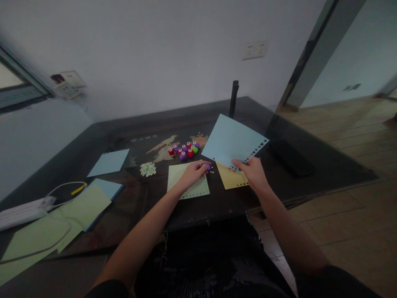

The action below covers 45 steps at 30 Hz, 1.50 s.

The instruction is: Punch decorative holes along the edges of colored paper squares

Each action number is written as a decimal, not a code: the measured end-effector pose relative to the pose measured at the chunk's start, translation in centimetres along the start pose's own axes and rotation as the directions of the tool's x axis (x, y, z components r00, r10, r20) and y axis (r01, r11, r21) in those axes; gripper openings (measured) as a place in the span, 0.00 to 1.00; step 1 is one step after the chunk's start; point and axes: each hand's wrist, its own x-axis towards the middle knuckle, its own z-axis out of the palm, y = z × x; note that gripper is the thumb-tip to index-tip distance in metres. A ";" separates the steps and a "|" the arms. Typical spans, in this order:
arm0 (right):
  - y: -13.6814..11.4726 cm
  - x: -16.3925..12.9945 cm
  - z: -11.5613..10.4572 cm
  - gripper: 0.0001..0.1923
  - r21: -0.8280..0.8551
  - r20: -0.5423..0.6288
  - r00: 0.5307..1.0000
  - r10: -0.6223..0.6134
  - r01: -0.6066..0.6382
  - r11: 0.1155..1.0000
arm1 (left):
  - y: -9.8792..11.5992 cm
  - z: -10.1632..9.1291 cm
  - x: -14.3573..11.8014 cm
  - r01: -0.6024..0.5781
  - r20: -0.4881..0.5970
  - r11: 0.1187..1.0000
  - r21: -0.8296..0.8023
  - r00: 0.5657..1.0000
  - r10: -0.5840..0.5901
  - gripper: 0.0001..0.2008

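My right hand [252, 173] holds a light blue paper sheet [231, 140] by its near edge, lifted and tilted above the dark glass table [93, 136]; punched holes run along the sheet's right edge. My left hand [194, 173] grips a small purple paper punch [206, 167], which rests on a pale green sheet [180, 176] with a punched lower edge. Under the blue sheet lies a yellow sheet [231, 179] with punched holes. Several small punches [185, 150], red, purple and green, cluster just beyond my hands.
A pile of paper confetti [148, 169] lies left of the green sheet. More blue paper [108, 162] and green paper [79, 205] lie at the left, beside a white power strip [21, 212] with cables. A dark post [233, 98] stands at the table's back; a black flat object [290, 157] lies at the right.
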 end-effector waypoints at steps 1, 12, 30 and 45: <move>0.1 0.0 0.0 0.20 -0.001 -0.004 1.000 -0.002 0.002 1.000 | 0.1 0.0 0.0 -0.018 0.000 0.999 0.041 1.000 0.018 0.17; -0.1 0.0 0.2 0.20 0.057 -0.024 1.000 0.012 -0.010 0.998 | 0.6 0.0 -0.5 -0.107 0.064 0.959 0.262 0.994 0.093 0.17; -1.0 -0.3 0.4 0.17 0.203 -0.121 0.992 0.046 -0.021 0.979 | 0.2 -0.1 -0.4 -0.037 0.003 0.995 -0.096 0.999 0.038 0.17; -1.7 0.2 -0.2 0.18 0.320 -0.279 0.960 0.018 0.075 0.945 | 0.9 -0.2 1.7 -0.248 -0.061 0.903 0.350 0.956 0.286 0.14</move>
